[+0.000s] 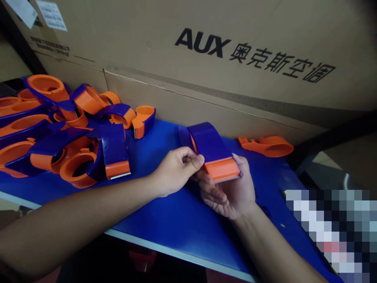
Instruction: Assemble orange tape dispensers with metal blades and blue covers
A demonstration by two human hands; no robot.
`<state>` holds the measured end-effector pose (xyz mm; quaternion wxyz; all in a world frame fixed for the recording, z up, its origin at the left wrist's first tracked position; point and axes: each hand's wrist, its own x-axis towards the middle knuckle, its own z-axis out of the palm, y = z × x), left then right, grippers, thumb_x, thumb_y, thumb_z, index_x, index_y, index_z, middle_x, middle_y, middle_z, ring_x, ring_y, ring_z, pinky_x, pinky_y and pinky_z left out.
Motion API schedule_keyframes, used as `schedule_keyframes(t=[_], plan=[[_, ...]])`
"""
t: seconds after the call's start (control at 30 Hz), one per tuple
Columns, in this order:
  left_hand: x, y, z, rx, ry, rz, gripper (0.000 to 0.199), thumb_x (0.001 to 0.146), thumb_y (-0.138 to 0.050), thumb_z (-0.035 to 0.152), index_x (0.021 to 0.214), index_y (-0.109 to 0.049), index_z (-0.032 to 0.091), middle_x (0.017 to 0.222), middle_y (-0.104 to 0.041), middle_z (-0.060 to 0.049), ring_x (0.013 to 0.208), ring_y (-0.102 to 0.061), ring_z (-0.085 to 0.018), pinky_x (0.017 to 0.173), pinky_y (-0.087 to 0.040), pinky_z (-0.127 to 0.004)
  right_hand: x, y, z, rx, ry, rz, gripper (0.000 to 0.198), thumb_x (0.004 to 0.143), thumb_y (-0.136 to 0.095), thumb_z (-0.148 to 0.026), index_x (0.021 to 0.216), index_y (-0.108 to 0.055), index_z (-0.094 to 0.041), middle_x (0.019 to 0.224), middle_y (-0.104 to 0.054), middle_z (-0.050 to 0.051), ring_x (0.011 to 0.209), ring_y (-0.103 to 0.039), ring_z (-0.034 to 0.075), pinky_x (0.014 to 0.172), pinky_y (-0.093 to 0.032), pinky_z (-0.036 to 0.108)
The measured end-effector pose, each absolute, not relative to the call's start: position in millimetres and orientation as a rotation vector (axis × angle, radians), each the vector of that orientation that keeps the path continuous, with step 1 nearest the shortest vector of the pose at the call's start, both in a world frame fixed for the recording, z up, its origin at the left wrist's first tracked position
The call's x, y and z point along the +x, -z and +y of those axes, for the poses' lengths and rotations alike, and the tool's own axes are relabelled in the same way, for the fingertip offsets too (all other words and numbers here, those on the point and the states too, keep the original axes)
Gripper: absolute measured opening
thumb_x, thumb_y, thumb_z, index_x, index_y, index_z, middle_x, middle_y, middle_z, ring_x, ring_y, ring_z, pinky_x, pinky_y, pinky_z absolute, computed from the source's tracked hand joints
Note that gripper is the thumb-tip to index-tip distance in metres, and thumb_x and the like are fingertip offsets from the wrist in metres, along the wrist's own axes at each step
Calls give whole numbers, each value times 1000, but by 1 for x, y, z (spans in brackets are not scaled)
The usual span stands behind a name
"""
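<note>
A blue and orange tape dispenser (210, 143) is held above the table, its serrated cutting edge facing me. My right hand (232, 192) grips it from below and from the right, with fingers curled under the orange front. From the left, my left hand (179, 171) is closed, its thumb and forefinger pinched at the dispenser's near left edge. The dispenser hides part of the fingers on both hands. Behind it, a blue piece (184, 136) shows in part; I cannot tell whether it belongs to the held dispenser.
Several blue and orange tape dispensers (114, 145) lie piled on the left of the blue table (165, 220). A lone orange dispenser part (272, 146) rests at the back right. A large cardboard box (141, 43) stands like a wall behind. Something blurred out (338, 228) occupies the right edge.
</note>
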<state>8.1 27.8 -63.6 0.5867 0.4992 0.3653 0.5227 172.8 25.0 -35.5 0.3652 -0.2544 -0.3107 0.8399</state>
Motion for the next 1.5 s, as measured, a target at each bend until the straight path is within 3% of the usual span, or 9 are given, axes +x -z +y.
schedule_keyframes(t=[0.17,0.43,0.63,0.8,0.97,1.13,1.27,1.5], plan=[[6,53,26,1171,-1217,786,50,84,-80,63,80,-61,17,69,-60,3,64,-54,-9,63,-43,-25,172,34,19,-532,-2174,-815,56,90,-52,-67,98,-71,-15,61,-61,-2,29,-26,3,27,-27,13],[5,52,26,1076,-1193,665,41,86,-81,53,82,-63,17,73,-63,2,66,-59,-10,67,-49,-26,175,33,20,-530,-2146,-855,56,90,-53,-66,97,-72,-14,62,-60,-3,29,-25,1,27,-26,12],[4,39,22,981,-1295,682,35,90,-77,47,79,-64,16,69,-61,2,64,-57,-9,64,-49,-25,177,32,22,-596,-2123,-855,60,90,-51,-69,88,-72,-13,63,-59,-2,31,-33,2,30,-35,13],[5,34,18,1048,-1306,886,38,84,-83,50,82,-69,15,75,-69,0,68,-61,-11,66,-47,-25,178,38,25,-604,-2113,-861,61,91,-51,-71,96,-72,-13,67,-68,4,36,-49,8,32,-41,16],[4,39,19,1124,-1241,952,27,90,-77,40,84,-68,16,76,-71,-1,70,-64,-13,69,-48,-26,178,42,30,-630,-2093,-856,56,93,-52,-64,101,-73,-13,70,-71,7,40,-56,12,35,-47,20],[1,43,24,1266,-1146,872,30,96,-68,42,82,-62,17,76,-64,1,71,-58,-12,74,-47,-28,178,42,27,-572,-2157,-822,55,92,-55,-62,88,-73,-11,64,-65,4,36,-40,5,33,-40,16],[0,46,27,1301,-1140,839,30,98,-65,43,83,-60,17,77,-61,1,73,-56,-12,76,-47,-30,176,41,23,-515,-2181,-793,62,96,-49,-66,89,-73,-9,62,-62,1,34,-26,2,30,-34,13],[3,46,26,1245,-1167,829,28,98,-66,39,82,-59,17,73,-62,1,69,-57,-11,70,-47,-27,174,40,21,-491,-2196,-758,66,98,-47,-65,90,-74,-5,63,-59,0,32,-20,-1,27,-31,10]])
